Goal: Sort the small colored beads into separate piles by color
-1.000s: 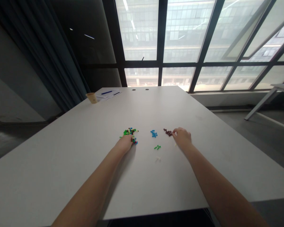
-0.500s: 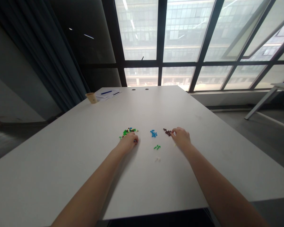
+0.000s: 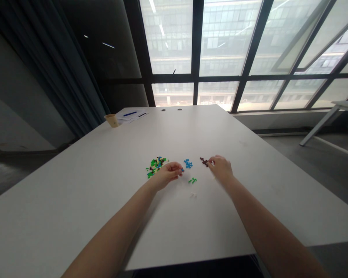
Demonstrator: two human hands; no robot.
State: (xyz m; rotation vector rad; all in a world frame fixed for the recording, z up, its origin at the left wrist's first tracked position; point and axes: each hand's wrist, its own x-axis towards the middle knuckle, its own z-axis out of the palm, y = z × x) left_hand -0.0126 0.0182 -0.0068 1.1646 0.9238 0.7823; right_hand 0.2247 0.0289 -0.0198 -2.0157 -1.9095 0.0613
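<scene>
1. The left hand [image 3: 168, 172] pinches 1 tiny blue piece [image 3: 182, 170] in its fingertips. It is between the mixed pile [image 3: 156, 163] and the blue pile [image 3: 187, 163] on the white table [image 3: 104, 185].
2. The right hand [image 3: 222, 168] has curled fingers touching the dark red pile [image 3: 203, 161]. I cannot tell if it grips any.
3. Green pieces [image 3: 192, 180] and white pieces [image 3: 193, 195] lie between the 2 hands.
4. A paper cup [image 3: 112, 120] sits far off.
</scene>
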